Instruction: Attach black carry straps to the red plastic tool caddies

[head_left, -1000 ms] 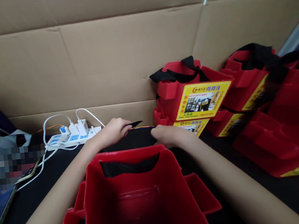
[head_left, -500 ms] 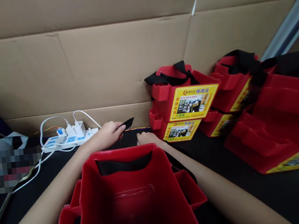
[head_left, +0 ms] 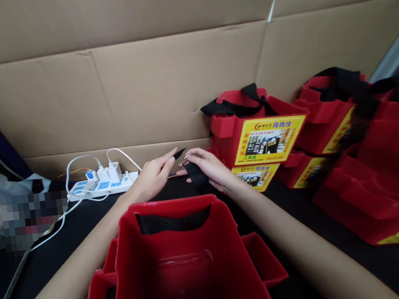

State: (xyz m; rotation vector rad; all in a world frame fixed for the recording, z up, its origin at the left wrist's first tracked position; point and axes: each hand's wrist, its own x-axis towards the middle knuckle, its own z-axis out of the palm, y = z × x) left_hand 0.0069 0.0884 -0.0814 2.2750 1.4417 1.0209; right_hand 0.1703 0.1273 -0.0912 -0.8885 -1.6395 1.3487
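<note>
A red plastic tool box [head_left: 228, 242] stands right in front of me, its open top facing up. Black webbing [head_left: 173, 221] passes along the inside of its far wall. Beyond that wall, my left hand [head_left: 155, 174] pinches a pointed black strap end [head_left: 179, 153] between thumb and fingers. Close by on the right, my right hand [head_left: 210, 165] is closed on a black strap [head_left: 197, 173] with a metal ring buckle [head_left: 185, 161] at its end. The strap tip and the ring are a short distance apart. The box's far wall hides part of the webbing.
Stacked red tool boxes [head_left: 226, 127] with yellow labels [head_left: 272, 139] and black straps stand at the right. A white power strip [head_left: 117, 184] with chargers and cables lies at the left. Cardboard [head_left: 177, 80] forms the back wall behind the black table [head_left: 92, 219].
My right hand has risen from behind the box, bringing up the strap with the metal ring beside my left hand. My left hand still pinches the strap end. The view has shifted slightly.
</note>
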